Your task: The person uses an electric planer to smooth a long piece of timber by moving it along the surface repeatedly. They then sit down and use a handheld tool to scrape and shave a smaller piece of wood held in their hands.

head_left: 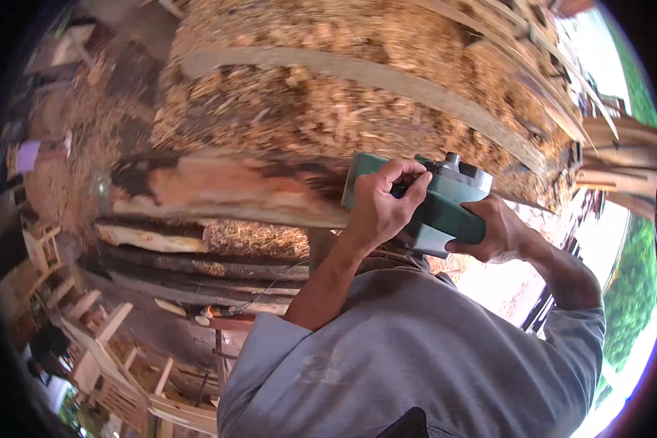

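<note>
Green planer (pixel 445 201) half hidden under left hand (pixel 383 208), right hand (pixel 500 233)

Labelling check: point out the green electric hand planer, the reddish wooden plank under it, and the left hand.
green electric hand planer (pixel 452 208): head view, green body side.
reddish wooden plank (pixel 219 188): head view, bare planed face.
left hand (pixel 383 208): head view, back of hand, on planer's front knob.

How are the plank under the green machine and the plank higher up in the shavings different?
The plank under the electric planer is reddish with dark bark patches; the upper plank is pale grey and plain. The reddish plank lies bare; the grey one sits half buried in wood shavings. Both are long, rough boards.
</note>
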The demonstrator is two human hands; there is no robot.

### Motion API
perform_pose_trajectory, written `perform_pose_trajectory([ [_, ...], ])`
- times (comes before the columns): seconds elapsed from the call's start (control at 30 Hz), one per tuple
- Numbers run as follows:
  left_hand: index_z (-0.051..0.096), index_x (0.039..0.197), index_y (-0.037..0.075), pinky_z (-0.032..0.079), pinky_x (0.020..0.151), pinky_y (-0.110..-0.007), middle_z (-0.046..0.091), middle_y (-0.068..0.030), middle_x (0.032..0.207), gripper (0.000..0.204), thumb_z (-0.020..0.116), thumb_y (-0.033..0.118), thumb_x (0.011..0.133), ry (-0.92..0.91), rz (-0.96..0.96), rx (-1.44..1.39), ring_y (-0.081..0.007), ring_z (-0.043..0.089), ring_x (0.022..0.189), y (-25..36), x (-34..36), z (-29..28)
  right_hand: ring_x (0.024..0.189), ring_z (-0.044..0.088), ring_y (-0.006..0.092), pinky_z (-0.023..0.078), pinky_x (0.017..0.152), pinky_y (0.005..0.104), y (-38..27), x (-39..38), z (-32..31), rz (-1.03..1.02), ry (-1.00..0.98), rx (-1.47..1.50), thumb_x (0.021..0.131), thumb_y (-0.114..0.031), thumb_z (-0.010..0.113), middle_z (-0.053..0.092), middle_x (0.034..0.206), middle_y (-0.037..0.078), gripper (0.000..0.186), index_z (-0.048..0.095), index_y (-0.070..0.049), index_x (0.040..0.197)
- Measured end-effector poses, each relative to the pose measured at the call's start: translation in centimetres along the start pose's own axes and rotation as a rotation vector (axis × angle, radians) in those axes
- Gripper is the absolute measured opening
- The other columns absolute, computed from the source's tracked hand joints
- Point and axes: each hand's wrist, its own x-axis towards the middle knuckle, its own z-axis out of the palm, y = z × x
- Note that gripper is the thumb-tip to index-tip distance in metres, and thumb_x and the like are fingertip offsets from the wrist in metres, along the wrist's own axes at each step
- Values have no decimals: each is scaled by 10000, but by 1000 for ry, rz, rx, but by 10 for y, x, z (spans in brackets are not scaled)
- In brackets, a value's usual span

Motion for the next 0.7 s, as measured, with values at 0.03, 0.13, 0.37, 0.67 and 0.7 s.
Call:
perform_pose_trajectory([
  [0.03,716,976,18,524,676,-228,697,-3,793,99,737,86,908,35,17,44,-42,630,741,8,1,-29,617,672,328,518,601,426,-22,18,6,-15,-10,1,737,-282,848,668,679,179,351,675,11,821],
  [0.13,710,975,62,525,635,-238,685,8,799,80,734,103,911,107,4,1,-64,624,685,20,3,-118,647,693,312,548,631,427,-92,74,30,-119,19,34,746,-285,843,695,724,182,354,701,15,871],
  [0.37,644,1048,-25,487,632,-258,607,-4,731,255,679,211,957,508,221,333,-98,573,642,58,18,-396,668,711,330,576,603,420,-299,224,75,-413,-9,-139,734,-460,696,696,711,217,498,724,36,770],
  [0.67,629,1154,20,487,763,-337,612,-33,889,296,625,262,983,666,80,729,-147,574,793,75,-13,-492,936,741,291,578,781,419,-352,244,136,-468,235,241,790,-336,661,750,969,129,418,709,-113,1139],
  [0.7,627,1158,20,485,761,-338,609,-33,891,298,625,263,984,683,89,758,-149,571,789,71,-25,-471,926,744,293,581,767,418,-328,215,128,-449,225,233,788,-319,664,751,951,121,431,698,-102,1158],
])
